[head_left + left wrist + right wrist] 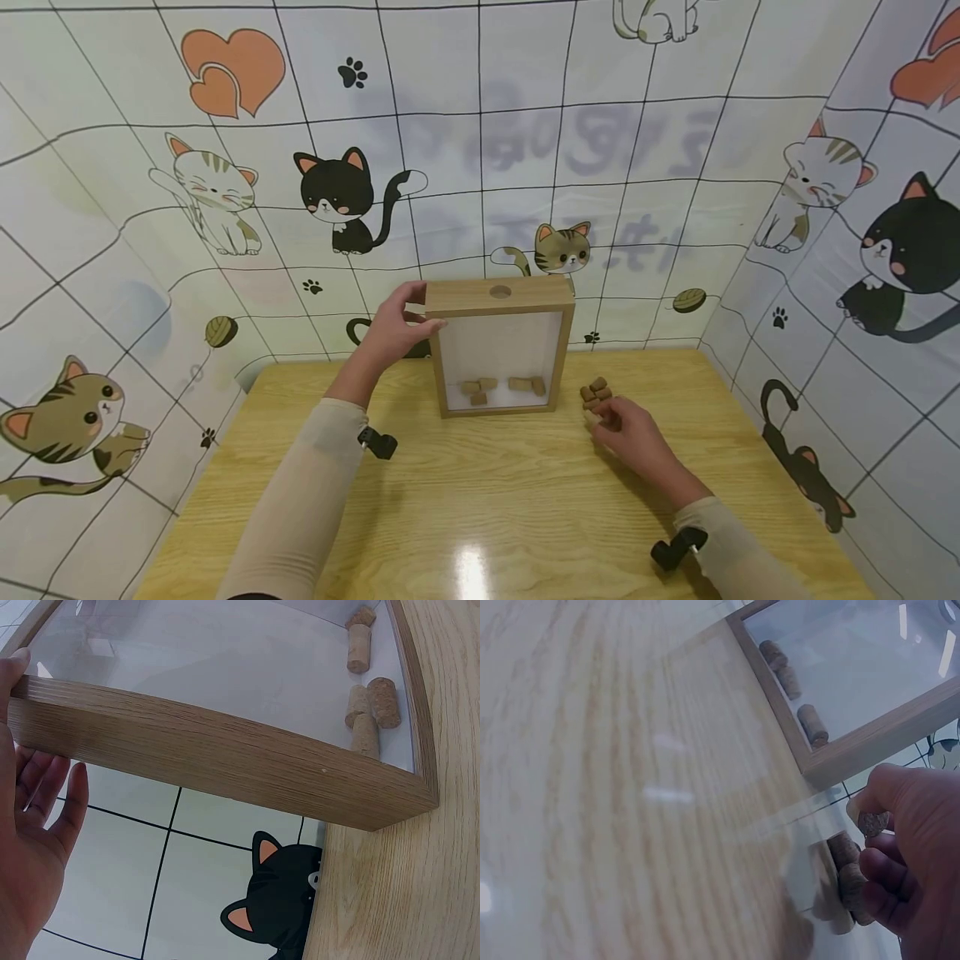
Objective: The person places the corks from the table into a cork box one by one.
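A shallow wooden shadow box [566, 354] with a clear front and a round hole [500, 292] in its top stands upright on the table. My left hand [397, 325] grips its upper left corner, thumb on the front and the other fingers round behind the side. Several corks [360, 649] lie at the bottom inside the box. Right of the box, my right hand [633, 433] pinches one cork [873, 823] between thumb and index finger. Beneath and beside those fingers, a small group of loose corks [597, 387] lies on the table, partly hidden by the hand.
The yellow wood-grain table [480, 492] reaches back to a wall covering [465, 208] printed with cats and grid lines. Similar side walls [810, 275] stand left and right. A bright reflection lies near the table's front.
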`<state>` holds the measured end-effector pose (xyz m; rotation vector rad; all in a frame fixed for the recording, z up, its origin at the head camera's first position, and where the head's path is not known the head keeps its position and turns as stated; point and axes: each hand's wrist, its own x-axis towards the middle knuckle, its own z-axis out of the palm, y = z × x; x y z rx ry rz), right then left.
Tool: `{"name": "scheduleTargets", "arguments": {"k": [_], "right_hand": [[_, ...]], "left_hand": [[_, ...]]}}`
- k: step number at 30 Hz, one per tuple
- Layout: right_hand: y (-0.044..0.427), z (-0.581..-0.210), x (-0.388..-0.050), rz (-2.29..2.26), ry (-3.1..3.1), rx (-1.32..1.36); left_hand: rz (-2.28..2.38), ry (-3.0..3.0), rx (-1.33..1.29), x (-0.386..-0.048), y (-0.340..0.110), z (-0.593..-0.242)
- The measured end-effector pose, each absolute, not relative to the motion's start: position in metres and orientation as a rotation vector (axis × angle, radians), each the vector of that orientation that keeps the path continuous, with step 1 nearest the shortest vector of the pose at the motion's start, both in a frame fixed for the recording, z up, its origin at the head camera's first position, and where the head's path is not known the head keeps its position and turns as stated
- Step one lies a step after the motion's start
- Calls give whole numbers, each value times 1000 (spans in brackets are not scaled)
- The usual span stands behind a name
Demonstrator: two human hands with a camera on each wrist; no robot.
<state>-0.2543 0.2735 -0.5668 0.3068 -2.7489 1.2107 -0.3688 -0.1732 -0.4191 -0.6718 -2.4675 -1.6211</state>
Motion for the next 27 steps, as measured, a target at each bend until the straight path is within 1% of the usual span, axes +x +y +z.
{"name": "scheduleTargets", "arguments": {"k": [5,13,19,27], "right_hand": [[274,-558,-257,1207,-2724,329],[279,-532,-265,1177,-2684,357],[280,-507,-271,1096,-2627,466],[277,-465,-276,1033,-2547,541]], "left_hand": [[-1617,-2464,-673,-368,-173,-418],[-1615,-2468,-669,-370,-174,-418],[-1629,-2479,-657,-369,-173,-418],[-1621,-2483,-658,-369,-173,-418]]}}
